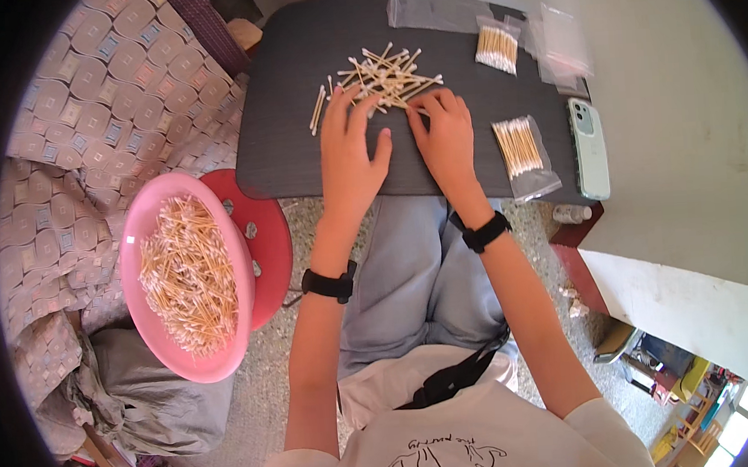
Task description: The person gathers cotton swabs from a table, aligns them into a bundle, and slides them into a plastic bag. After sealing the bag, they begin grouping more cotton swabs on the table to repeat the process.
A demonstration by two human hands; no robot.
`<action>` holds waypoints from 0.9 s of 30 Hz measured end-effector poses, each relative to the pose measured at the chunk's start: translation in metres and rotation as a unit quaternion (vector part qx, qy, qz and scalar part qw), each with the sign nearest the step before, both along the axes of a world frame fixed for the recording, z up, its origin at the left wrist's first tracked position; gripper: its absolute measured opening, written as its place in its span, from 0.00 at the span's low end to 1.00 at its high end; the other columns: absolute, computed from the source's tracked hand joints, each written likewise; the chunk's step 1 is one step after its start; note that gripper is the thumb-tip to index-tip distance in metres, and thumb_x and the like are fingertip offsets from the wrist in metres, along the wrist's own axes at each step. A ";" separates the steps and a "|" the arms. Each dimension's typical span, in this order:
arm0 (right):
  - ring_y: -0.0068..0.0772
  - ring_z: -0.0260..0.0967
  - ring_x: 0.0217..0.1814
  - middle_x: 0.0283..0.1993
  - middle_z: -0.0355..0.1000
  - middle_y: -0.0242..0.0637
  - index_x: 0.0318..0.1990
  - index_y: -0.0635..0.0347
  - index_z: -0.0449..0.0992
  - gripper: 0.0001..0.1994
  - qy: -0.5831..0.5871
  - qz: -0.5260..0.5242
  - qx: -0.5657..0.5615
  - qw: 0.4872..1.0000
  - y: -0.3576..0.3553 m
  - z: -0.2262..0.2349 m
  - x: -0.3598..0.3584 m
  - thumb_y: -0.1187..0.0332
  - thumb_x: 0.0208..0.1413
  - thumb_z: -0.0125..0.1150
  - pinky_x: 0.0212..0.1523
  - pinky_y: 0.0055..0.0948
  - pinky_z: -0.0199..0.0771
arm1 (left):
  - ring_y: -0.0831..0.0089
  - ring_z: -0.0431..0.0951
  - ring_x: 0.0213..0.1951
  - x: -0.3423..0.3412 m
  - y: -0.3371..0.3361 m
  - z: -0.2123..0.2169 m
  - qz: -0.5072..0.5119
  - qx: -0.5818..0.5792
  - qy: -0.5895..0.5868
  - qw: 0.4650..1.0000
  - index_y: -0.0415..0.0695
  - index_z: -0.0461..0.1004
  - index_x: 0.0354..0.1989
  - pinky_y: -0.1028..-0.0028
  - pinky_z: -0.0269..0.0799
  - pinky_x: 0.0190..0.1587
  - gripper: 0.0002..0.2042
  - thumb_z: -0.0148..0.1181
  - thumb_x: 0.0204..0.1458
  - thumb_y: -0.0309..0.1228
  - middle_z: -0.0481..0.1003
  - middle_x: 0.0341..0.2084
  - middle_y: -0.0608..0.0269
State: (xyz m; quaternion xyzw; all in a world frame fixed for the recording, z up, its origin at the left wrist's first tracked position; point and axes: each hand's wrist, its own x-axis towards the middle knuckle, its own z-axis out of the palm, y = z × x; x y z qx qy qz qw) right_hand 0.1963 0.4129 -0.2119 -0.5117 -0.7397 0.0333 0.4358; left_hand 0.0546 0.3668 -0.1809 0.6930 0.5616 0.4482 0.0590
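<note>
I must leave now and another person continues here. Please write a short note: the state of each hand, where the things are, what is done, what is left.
Left hand: open, flat on the dark table, fingertips at the loose pile of cotton swabs.
Right hand: fingers on the pile's near edge; whether it grips a swab, I cannot tell.
Done: two filled clear bags, one far, one near the phone.
Left: the loose pile, a few swabs beside it, and the full pink bowl. Empty bags lie at the far right.

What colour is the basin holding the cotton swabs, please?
Pink; the basin shows clearly in the head view.
</note>
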 end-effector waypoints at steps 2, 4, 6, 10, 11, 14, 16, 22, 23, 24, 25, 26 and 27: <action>0.42 0.66 0.39 0.36 0.68 0.37 0.33 0.58 0.75 0.05 0.012 0.010 -0.001 1.000 0.000 -0.001 0.001 0.73 0.48 0.63 0.41 0.39 0.65 | 0.51 0.59 0.65 -0.002 0.011 -0.013 0.002 0.010 0.045 0.999 0.46 0.69 0.56 0.53 0.54 0.65 0.21 0.58 0.51 0.25 0.64 0.60 0.51; 0.43 0.66 0.39 0.36 0.68 0.38 0.33 0.59 0.75 0.04 0.023 0.023 -0.011 0.999 0.001 0.003 -0.001 0.75 0.48 0.61 0.42 0.40 0.65 | 0.53 0.57 0.66 -0.007 0.017 -0.025 0.011 -0.010 0.115 0.993 0.50 0.67 0.61 0.53 0.49 0.67 0.23 0.57 0.55 0.30 0.62 0.63 0.53; 0.45 0.64 0.42 0.36 0.67 0.40 0.33 0.61 0.74 0.05 0.045 0.023 -0.009 0.999 0.002 0.002 0.001 0.78 0.47 0.58 0.44 0.41 0.65 | 0.54 0.58 0.66 -0.005 0.022 -0.025 0.011 -0.018 0.120 0.993 0.50 0.67 0.62 0.53 0.50 0.67 0.23 0.57 0.55 0.31 0.62 0.63 0.53; 0.47 0.63 0.44 0.37 0.67 0.41 0.33 0.61 0.73 0.06 0.045 0.021 0.008 0.999 0.004 0.001 0.002 0.79 0.46 0.57 0.47 0.43 0.63 | 0.56 0.65 0.61 -0.009 0.035 -0.024 0.023 -0.001 0.103 0.994 0.52 0.69 0.60 0.53 0.53 0.66 0.21 0.56 0.57 0.34 0.66 0.59 0.54; 0.46 0.62 0.44 0.37 0.67 0.41 0.33 0.61 0.73 0.06 0.043 0.022 0.004 0.999 0.002 0.001 0.002 0.79 0.46 0.57 0.48 0.43 0.63 | 0.56 0.67 0.59 -0.011 0.038 -0.024 0.021 -0.001 0.084 0.996 0.51 0.70 0.59 0.53 0.54 0.66 0.20 0.57 0.57 0.34 0.68 0.57 0.54; 0.46 0.62 0.45 0.37 0.67 0.40 0.34 0.60 0.73 0.07 0.036 0.018 0.003 0.999 0.002 0.002 0.001 0.79 0.46 0.57 0.48 0.43 0.62 | 0.54 0.69 0.56 -0.015 0.040 -0.026 0.024 0.008 0.104 0.994 0.50 0.72 0.57 0.54 0.58 0.63 0.18 0.56 0.57 0.33 0.69 0.55 0.53; 0.46 0.63 0.45 0.37 0.67 0.40 0.34 0.60 0.73 0.07 0.031 0.013 0.004 0.999 0.001 0.003 0.000 0.79 0.45 0.57 0.48 0.42 0.62 | 0.54 0.69 0.57 -0.017 0.041 -0.030 0.030 0.003 0.108 0.994 0.51 0.72 0.57 0.54 0.59 0.63 0.18 0.56 0.57 0.32 0.69 0.55 0.52; 0.44 0.65 0.45 0.36 0.70 0.36 0.34 0.57 0.76 0.09 0.036 0.080 0.000 0.996 -0.001 0.006 0.004 0.79 0.44 0.57 0.48 0.42 0.63 | 0.50 0.67 0.59 -0.007 0.038 -0.024 0.064 0.036 0.076 0.994 0.45 0.71 0.55 0.57 0.61 0.62 0.17 0.55 0.57 0.30 0.69 0.55 0.49; 0.43 0.65 0.45 0.35 0.70 0.35 0.34 0.57 0.77 0.09 0.038 0.087 0.003 0.995 0.000 0.006 0.005 0.79 0.44 0.57 0.47 0.42 0.63 | 0.50 0.65 0.60 -0.006 0.037 -0.023 0.049 0.042 0.083 0.994 0.45 0.70 0.55 0.57 0.60 0.62 0.18 0.56 0.56 0.30 0.68 0.56 0.49; 0.43 0.65 0.44 0.35 0.70 0.35 0.33 0.57 0.77 0.08 0.041 0.095 0.007 0.995 0.000 0.007 0.006 0.79 0.44 0.57 0.47 0.42 0.64 | 0.50 0.64 0.61 -0.005 0.036 -0.021 0.035 0.049 0.090 0.994 0.44 0.70 0.55 0.57 0.60 0.62 0.18 0.57 0.55 0.30 0.67 0.57 0.49; 0.43 0.65 0.44 0.35 0.70 0.35 0.33 0.57 0.77 0.08 0.040 0.095 0.008 0.995 0.000 0.007 0.007 0.79 0.44 0.57 0.47 0.42 0.64 | 0.50 0.64 0.61 -0.003 0.035 -0.020 0.035 0.050 0.089 0.994 0.44 0.70 0.55 0.57 0.60 0.62 0.18 0.57 0.55 0.30 0.67 0.57 0.49; 0.43 0.65 0.44 0.36 0.70 0.35 0.34 0.58 0.77 0.08 0.060 0.105 -0.004 0.993 0.000 0.007 0.006 0.79 0.45 0.57 0.47 0.41 0.65 | 0.50 0.63 0.62 -0.004 0.034 -0.020 0.018 0.036 0.096 0.995 0.45 0.69 0.56 0.57 0.59 0.63 0.19 0.58 0.55 0.31 0.66 0.58 0.49; 0.43 0.65 0.44 0.37 0.70 0.36 0.35 0.59 0.77 0.09 0.081 0.116 -0.017 0.990 0.000 0.008 0.005 0.79 0.46 0.57 0.46 0.41 0.66 | 0.50 0.62 0.63 -0.005 0.033 -0.021 0.001 0.022 0.102 0.995 0.45 0.69 0.56 0.57 0.59 0.63 0.20 0.58 0.54 0.32 0.65 0.59 0.50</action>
